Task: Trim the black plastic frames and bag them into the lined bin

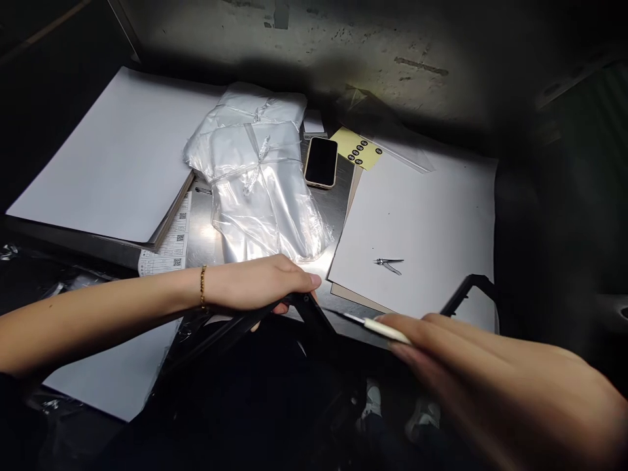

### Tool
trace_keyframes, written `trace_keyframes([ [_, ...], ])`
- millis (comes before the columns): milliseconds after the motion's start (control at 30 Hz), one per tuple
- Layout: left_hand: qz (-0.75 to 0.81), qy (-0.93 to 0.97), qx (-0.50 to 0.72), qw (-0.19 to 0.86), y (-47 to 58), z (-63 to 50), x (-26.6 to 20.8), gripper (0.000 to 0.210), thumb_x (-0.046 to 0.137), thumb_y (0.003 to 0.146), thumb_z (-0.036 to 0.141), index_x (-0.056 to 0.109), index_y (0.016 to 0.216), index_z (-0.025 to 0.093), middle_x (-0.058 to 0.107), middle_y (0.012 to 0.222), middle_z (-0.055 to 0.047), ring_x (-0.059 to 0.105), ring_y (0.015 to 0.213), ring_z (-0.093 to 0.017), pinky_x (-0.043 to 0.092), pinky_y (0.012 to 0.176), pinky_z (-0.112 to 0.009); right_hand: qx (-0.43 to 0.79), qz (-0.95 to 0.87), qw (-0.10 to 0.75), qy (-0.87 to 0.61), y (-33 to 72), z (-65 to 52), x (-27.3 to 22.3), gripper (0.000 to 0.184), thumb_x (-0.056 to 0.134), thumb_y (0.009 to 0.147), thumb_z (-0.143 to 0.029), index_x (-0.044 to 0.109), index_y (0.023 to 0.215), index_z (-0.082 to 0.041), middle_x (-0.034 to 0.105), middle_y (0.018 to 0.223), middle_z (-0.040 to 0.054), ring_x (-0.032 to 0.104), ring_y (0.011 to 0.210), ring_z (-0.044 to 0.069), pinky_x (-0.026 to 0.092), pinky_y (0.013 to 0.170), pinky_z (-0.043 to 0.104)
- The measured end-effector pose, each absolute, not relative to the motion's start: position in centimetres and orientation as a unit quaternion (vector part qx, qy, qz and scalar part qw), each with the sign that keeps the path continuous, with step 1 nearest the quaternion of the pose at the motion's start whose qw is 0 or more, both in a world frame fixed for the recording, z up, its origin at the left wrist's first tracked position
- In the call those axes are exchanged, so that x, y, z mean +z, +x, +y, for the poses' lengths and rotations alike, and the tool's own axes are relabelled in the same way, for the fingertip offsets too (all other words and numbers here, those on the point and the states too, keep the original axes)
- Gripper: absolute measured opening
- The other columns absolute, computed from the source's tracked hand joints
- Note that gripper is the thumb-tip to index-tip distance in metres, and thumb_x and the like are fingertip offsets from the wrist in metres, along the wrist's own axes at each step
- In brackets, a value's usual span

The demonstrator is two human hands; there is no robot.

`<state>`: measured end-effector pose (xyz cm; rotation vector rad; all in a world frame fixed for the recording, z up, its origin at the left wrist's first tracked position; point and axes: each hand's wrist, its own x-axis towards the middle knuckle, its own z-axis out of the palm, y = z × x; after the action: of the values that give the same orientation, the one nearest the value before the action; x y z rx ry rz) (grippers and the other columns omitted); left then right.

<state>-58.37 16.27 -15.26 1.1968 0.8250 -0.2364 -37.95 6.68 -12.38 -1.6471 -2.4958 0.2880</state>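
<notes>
Left hand (260,282): gripping the black piece (316,317)
Plastic bundle (267,203): just beyond the left hand
Black piece: at the left hand's thumb
White-handled tool (385,329): tip toward the left hand
Right hand (446,347): closed around the tool

no legible text, 3 qr codes (180,238) on paper (164,252)

The phone (321,161) lies between bags (260,196) and right stack (422,222).

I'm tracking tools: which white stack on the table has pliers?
The right stack, nearer the right hand: the pliers lie on it; the left stack shows none.
</notes>
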Motion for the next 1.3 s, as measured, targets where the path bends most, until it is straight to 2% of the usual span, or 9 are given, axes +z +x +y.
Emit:
trace_keyframes([
  [67,0.384,0.538,-0.105,0.743,-58.6,16.3,-15.4,0.042,0.031,0.08,0.047,0.059,0.08,0.016,0.033,0.05,0.006,0.034,0.037,-0.007,0.033,0.037,-0.02,0.12,-0.795,0.106,-0.585,-36.8,7.3,-13.9,0.017,0.036,0.086,-0.029,0.05,0.095,-0.025,0.055,0.067,-0.0037,0.053,0.053,0.009,0.04,0.048,0.018],
  [133,0.388,0.531,-0.104,0.746,-58.6,16.2,-15.6,0.043,0.031,0.079,0.049,0.059,0.08,0.016,0.033,0.05,0.006,0.034,0.036,-0.007,0.033,0.035,-0.02,0.091,-0.755,0.091,-0.643,-35.7,8.0,-16.9,0.023,0.038,0.086,-0.027,0.05,0.105,-0.021,0.055,0.073,-0.0002,0.053,0.06,0.011,0.042,0.053,0.022],
  [300,0.392,0.537,-0.096,0.741,-58.5,15.9,-15.7,0.047,0.03,0.079,0.051,0.06,0.08,0.015,0.034,0.049,0.006,0.032,0.035,-0.006,0.03,0.035,-0.019,0.046,-0.735,0.071,-0.673,-33.9,9.1,-26.2,0.025,0.041,0.083,-0.023,0.056,0.1,-0.013,0.053,0.078,0.0075,0.052,0.066,0.019,0.04,0.049,0.028],
  [400,0.394,0.549,-0.089,0.732,-58.4,15.7,-15.6,0.048,0.028,0.08,0.049,0.061,0.08,0.013,0.035,0.048,0.005,0.031,0.037,-0.005,0.027,0.037,-0.018,0.026,-0.735,0.107,-0.669,-33.8,9.4,-28.3,0.02,0.046,0.08,-0.021,0.06,0.093,-0.014,0.051,0.078,0.0078,0.051,0.071,0.021,0.043,0.052,0.031],
  [567,0.398,0.535,-0.071,0.742,-58.1,15.2,-15.5,0.047,0.03,0.079,0.048,0.06,0.079,0.012,0.035,0.047,0.006,0.032,0.038,-0.006,0.028,0.038,-0.02,-0.012,-0.713,0.257,-0.652,-37.0,8.4,-22.6,0.014,0.05,0.079,-0.015,0.055,0.092,-0.015,0.047,0.086,0.0064,0.049,0.082,0.017,0.044,0.068,0.033],
  [667,0.401,0.527,-0.064,0.747,-57.8,14.9,-15.5,0.041,0.031,0.079,0.044,0.055,0.068,0.013,0.036,0.045,0.006,0.033,0.038,-0.006,0.027,0.038,-0.02,-0.027,-0.753,0.332,-0.568,-40.4,7.2,-17.8,0.018,0.059,0.07,-0.007,0.057,0.083,-0.02,0.048,0.076,0.002,0.045,0.074,0.015,0.041,0.064,0.03],
  [833,0.397,0.53,-0.052,0.747,-57.4,14.6,-15.5,0.036,0.033,0.079,0.037,0.043,0.051,0.016,0.038,0.043,0.006,0.036,0.037,-0.006,0.027,0.038,-0.02,-0.015,-0.826,0.312,-0.47,-44.0,7.0,-16.1,0.004,0.06,0.071,-0.01,0.063,0.071,-0.012,0.057,0.066,0.0062,0.041,0.068,0.017,0.035,0.06,0.034],
  [967,0.389,0.528,-0.034,0.754,-57.4,14.6,-15.5,0.035,0.033,0.079,0.035,0.043,0.051,0.017,0.037,0.043,0.006,0.035,0.037,-0.006,0.026,0.038,-0.02,-0.031,-0.828,0.305,-0.469,-44.5,7.6,-16.7,0.012,0.055,0.072,-0.008,0.063,0.063,-0.009,0.057,0.062,0.0091,0.041,0.065,0.018,0.032,0.059,0.034],
  [1300,0.399,0.509,-0.026,0.762,-57.5,14.7,-16.2,0.035,0.033,0.078,0.038,0.042,0.051,0.017,0.039,0.045,0.004,0.034,0.04,-0.008,0.027,0.037,-0.021,-0.068,-0.848,0.271,-0.45,-44.8,8.1,-16.9,0.008,0.057,0.069,-0.007,0.059,0.063,-0.009,0.058,0.064,0.0089,0.041,0.065,0.019,0.031,0.061,0.036],
])
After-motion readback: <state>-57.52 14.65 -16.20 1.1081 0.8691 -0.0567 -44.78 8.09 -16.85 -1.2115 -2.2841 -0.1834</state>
